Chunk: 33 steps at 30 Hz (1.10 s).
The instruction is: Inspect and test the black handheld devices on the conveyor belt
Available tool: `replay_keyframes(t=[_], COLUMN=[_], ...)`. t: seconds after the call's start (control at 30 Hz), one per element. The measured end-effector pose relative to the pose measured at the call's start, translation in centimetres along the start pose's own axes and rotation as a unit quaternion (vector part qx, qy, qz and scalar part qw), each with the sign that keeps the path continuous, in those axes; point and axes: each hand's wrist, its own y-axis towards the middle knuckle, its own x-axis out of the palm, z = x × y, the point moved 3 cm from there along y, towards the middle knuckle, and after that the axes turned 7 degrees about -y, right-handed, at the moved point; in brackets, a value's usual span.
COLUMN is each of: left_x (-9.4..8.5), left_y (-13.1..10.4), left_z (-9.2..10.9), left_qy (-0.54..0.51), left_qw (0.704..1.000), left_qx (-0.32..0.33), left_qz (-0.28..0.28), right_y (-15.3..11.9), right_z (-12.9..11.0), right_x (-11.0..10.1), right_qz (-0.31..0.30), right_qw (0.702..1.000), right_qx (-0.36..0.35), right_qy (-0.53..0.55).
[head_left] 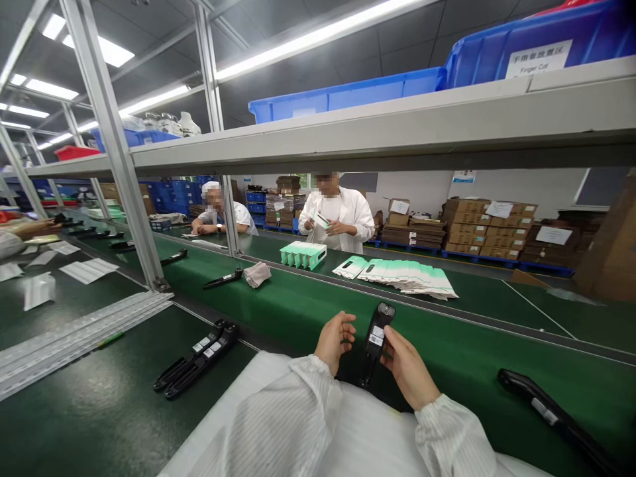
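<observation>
One black device [372, 354], label [376, 336] already on, is pinched in R hand's [410, 368] fingers, L hand's [334, 341] curled, empty, just beside; 2 labelled units [196, 367] lie left of L fingers, another unit [564, 426] right of R; steps left can't tell.

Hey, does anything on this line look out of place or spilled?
No spill shows. The crumpled, pinkish bundle on the green belt looks out of place: it lies among rigid black devices.
</observation>
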Motion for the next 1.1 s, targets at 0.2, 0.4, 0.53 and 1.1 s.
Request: replay_keyframes(t=[0.2, 0.4, 0.53, 1.1], left_x=[0.1, 1.3, 1.9, 1.1], left_y=[-0.1, -1.0, -1.5, -0.5], left_z=[0.0, 0.0, -0.7, -2.4], left_qy=[0.028, 0.15, 0.211, 0.365], left_qw=[1.0, 0.984, 0.961, 0.9], left_qx=[-0.008, -0.013, -0.021, 0.078], left_qz=[-0.011, -0.096, -0.179, -0.226], right_y=[0.2, 0.5, 0.8, 2.0], right_z=[0.4, 0.6, 0.6, 1.8], right_x=[-0.1, -0.6, -1.2, -2.5], right_qz=[0.002, 0.005, 0.022, 0.069], right_qw=[1.0, 1.0, 0.999, 0.995], right_qx=[0.018, 0.018, 0.026, 0.068], right_qy=[0.012, 0.007, 0.007, 0.011])
